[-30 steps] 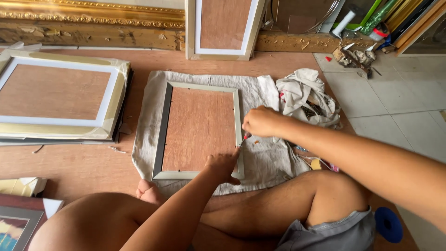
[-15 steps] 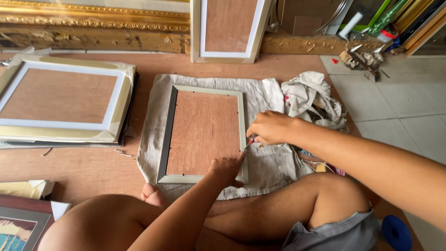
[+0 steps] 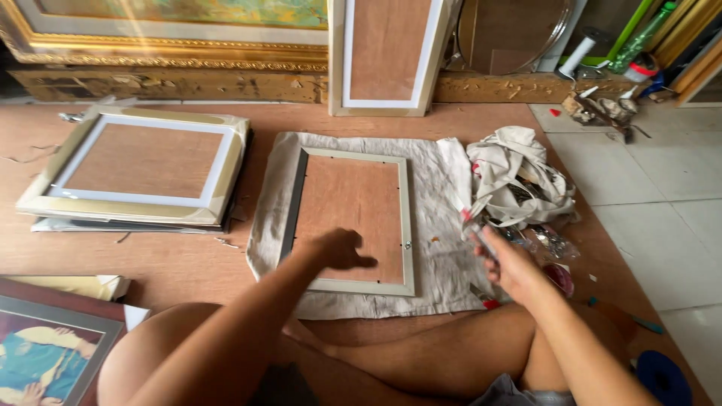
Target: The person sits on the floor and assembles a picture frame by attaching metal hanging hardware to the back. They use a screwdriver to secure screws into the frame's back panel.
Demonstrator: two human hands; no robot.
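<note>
My left hand (image 3: 342,249) stays pressed flat on the brown backing board of the pale frame (image 3: 353,219), which lies face down on the grey cloth (image 3: 440,225) under my palm, fingers loose and gripping nothing. A moment ago my right hand (image 3: 515,269) was working at the frame's right edge; now it has pulled away to the right, off the frame, and is closed round a small tool (image 3: 475,225). Just beyond it sits the crumpled rag pile (image 3: 519,177). That edge looks finished.
</note>
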